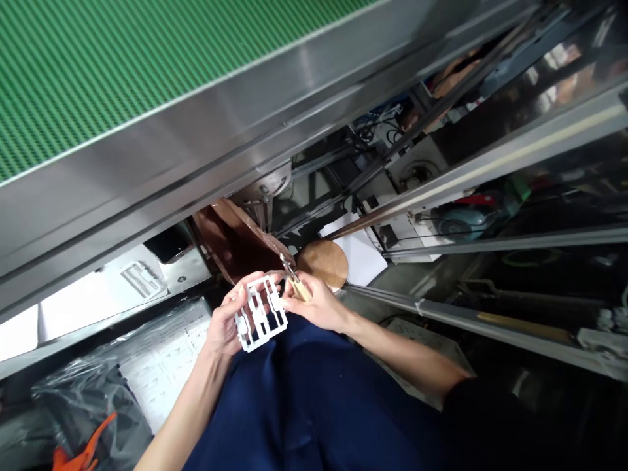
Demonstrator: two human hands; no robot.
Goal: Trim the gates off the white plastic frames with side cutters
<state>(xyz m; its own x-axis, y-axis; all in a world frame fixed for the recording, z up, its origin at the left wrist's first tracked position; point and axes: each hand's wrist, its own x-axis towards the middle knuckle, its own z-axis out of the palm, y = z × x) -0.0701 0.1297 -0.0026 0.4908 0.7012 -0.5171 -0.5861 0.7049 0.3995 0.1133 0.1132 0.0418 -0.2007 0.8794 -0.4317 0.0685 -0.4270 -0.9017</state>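
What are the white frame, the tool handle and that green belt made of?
The white frame looks like moulded plastic: matte, with thin, crisp ribs. The tool handle looks like pale wood, from its light tan colour and soft sheen. The green belt is probably rubber or plastic, matte with a fine, regular texture; the picture can't settle which.

the conveyor belt [98, 72] is green with a fine dotted mesh, the plastic frame [260, 314] white, the tool handle [300, 289] pale tan, the lap cloth [304, 405] navy, the round disc [322, 263] brown.
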